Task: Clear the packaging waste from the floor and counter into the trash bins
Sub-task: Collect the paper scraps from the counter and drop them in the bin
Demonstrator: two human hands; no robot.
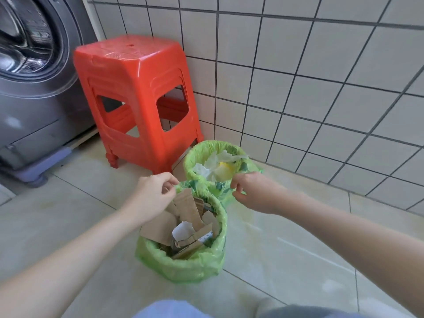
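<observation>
Your left hand (152,191) pinches the green liner at the far rim of the near bin (183,265), which is stuffed with torn cardboard (183,210); your right hand (250,191) grips the liner between the two bins; the far bin (195,157) holds white and yellow wrappers (218,166); a red stool (137,99) stands just behind, beside a grey washing machine (34,88).

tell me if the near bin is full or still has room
Full. In the near bin, cardboard pieces stand up past the green liner rim.
</observation>
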